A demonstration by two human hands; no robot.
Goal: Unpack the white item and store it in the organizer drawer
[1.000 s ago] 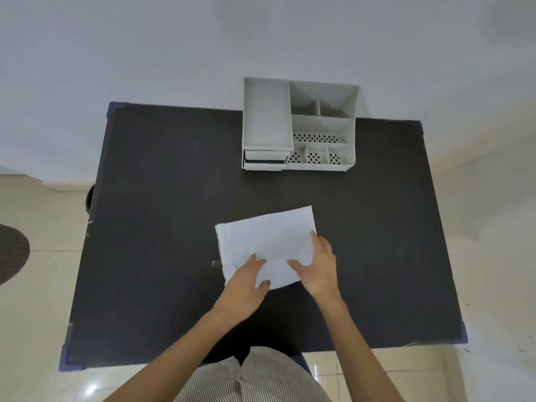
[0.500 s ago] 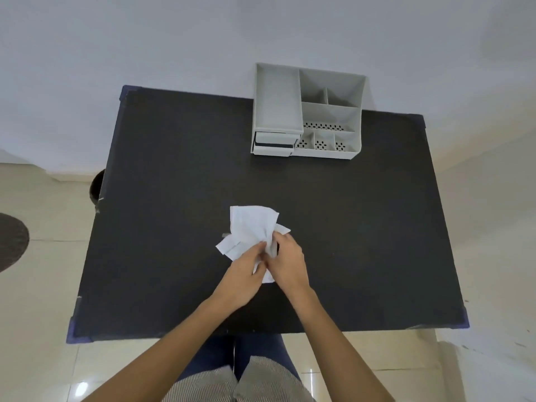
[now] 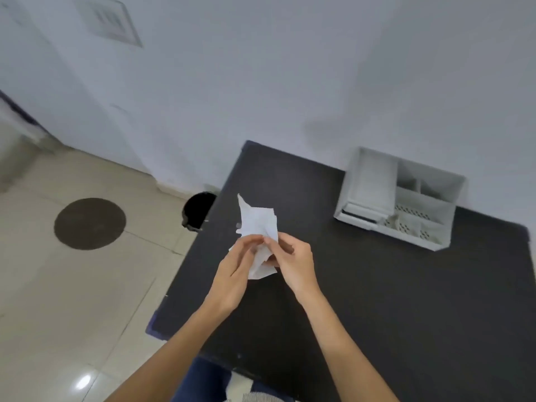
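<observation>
A crumpled white wrapper (image 3: pixel 259 224) is held up over the left part of the black table (image 3: pixel 362 300). My left hand (image 3: pixel 236 271) and my right hand (image 3: pixel 291 261) both pinch it near its middle, fingertips almost touching. Its upper end sticks up in a point and its lower end hangs between my palms. Whatever it contains is hidden. The white desk organizer (image 3: pixel 401 198) stands at the table's far edge against the wall, to the right of my hands. Its small drawers sit at its lower left front, and I cannot tell if one is ajar.
A black bin (image 3: pixel 198 210) stands on the floor beside the table's far left corner. A dark round mat (image 3: pixel 90 224) lies on the beige tiles further left. The table's left edge runs just under my left forearm.
The wrapper went from lying flat on the table to being bunched up and lifted in both hands. My view has swung left, so the organizer now sits at the right.
</observation>
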